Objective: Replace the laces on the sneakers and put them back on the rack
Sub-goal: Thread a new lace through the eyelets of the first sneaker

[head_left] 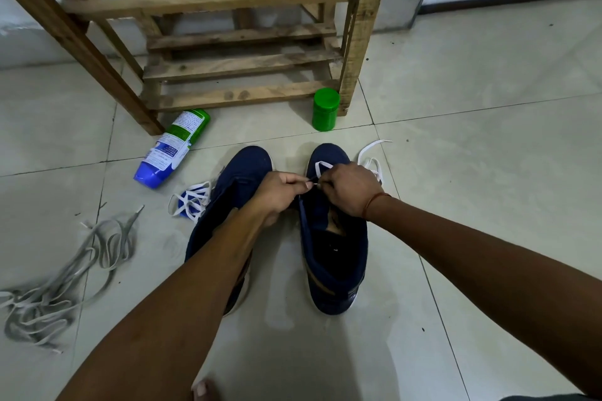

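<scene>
Two navy sneakers stand side by side on the tiled floor, toes pointing away from me. The left sneaker (241,179) has no lace in it. A white lace (369,161) runs across the toe end of the right sneaker (335,247) and trails off to its right. My left hand (277,194) and my right hand (350,190) meet over the right sneaker's eyelets, both pinching the white lace's tip. A second white lace (190,200) lies bundled left of the left sneaker. The wooden rack (208,0) stands just beyond the shoes.
Old grey laces (62,273) lie in a tangle at the far left. A blue and green bottle (174,146) lies on its side by the rack's front leg. A green jar (325,109) stands by the rack's right leg. A white wall rises behind.
</scene>
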